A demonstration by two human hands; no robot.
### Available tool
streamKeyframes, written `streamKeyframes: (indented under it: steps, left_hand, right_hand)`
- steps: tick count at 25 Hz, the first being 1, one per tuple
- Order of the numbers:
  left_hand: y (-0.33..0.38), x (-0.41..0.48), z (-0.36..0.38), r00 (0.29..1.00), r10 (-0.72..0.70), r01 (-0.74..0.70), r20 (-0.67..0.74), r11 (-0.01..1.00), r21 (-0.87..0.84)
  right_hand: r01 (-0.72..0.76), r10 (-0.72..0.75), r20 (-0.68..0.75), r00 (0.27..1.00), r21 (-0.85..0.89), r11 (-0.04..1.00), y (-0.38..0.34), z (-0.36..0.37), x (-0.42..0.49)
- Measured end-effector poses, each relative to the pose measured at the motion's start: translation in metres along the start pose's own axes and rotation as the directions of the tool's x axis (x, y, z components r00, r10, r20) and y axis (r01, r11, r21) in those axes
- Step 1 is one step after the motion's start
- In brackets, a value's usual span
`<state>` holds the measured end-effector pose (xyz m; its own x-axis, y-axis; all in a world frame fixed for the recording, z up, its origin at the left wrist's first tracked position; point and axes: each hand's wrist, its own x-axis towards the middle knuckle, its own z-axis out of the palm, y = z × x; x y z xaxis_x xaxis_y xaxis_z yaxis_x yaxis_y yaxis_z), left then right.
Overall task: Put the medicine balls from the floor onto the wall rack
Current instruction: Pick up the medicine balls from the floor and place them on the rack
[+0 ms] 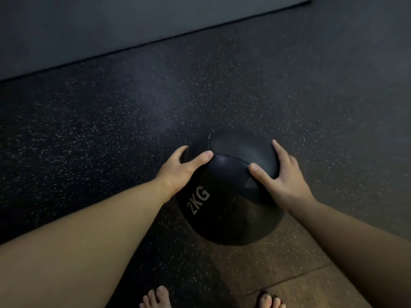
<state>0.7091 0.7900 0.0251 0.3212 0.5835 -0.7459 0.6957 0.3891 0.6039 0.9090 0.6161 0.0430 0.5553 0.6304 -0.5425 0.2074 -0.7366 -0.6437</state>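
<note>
A black medicine ball (229,196) marked "2KG" in pale letters is in the lower middle of the head view, over the dark speckled rubber floor (111,130). My left hand (180,170) presses against its left side, thumb lying on top. My right hand (280,176) clasps its right side, fingers spread over the far edge and thumb on top. Both hands grip the ball between them. Whether the ball touches the floor I cannot tell. The wall rack is out of sight.
A grey wall (111,30) meets the floor along a slanted line at the top. My bare toes (155,296) show at the bottom edge, with a seam between floor tiles (289,278) to the right.
</note>
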Motion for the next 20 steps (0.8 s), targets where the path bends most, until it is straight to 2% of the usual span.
streamKeyframes:
  steps: [4, 8, 10, 14, 17, 20]
  left_hand:
    - [0.013, -0.011, -0.015, 0.994, 0.057, -0.060, -0.094, 0.998, -0.023]
    - [0.052, -0.056, -0.089, 0.971, 0.157, -0.176, -0.180, 0.980, -0.098]
    - [0.084, -0.099, -0.145, 0.946, 0.196, -0.234, -0.260, 0.964, -0.124]
    - [0.156, -0.224, -0.296, 0.861, 0.239, -0.338, -0.449, 0.928, -0.154]
    - [0.205, -0.339, -0.419, 0.778, 0.237, -0.392, -0.582, 0.907, -0.154]
    - [0.246, -0.456, -0.530, 0.649, 0.265, -0.486, -0.713, 0.866, -0.121]
  right_hand:
    - [0.042, -0.031, -0.121, 0.992, 0.085, 0.995, -0.021, 0.013, -0.016]
    - [0.181, -0.169, -0.142, 0.975, 0.073, 0.981, -0.110, 0.003, -0.027]
    - [0.267, -0.256, -0.131, 0.958, 0.075, 0.961, -0.183, -0.004, -0.043]
    - [0.463, -0.458, -0.069, 0.886, 0.102, 0.880, -0.373, -0.013, -0.105]
    - [0.601, -0.605, -0.012, 0.796, 0.128, 0.789, -0.530, -0.014, -0.175]
    - [0.720, -0.730, -0.007, 0.683, 0.169, 0.673, -0.675, -0.013, -0.256]
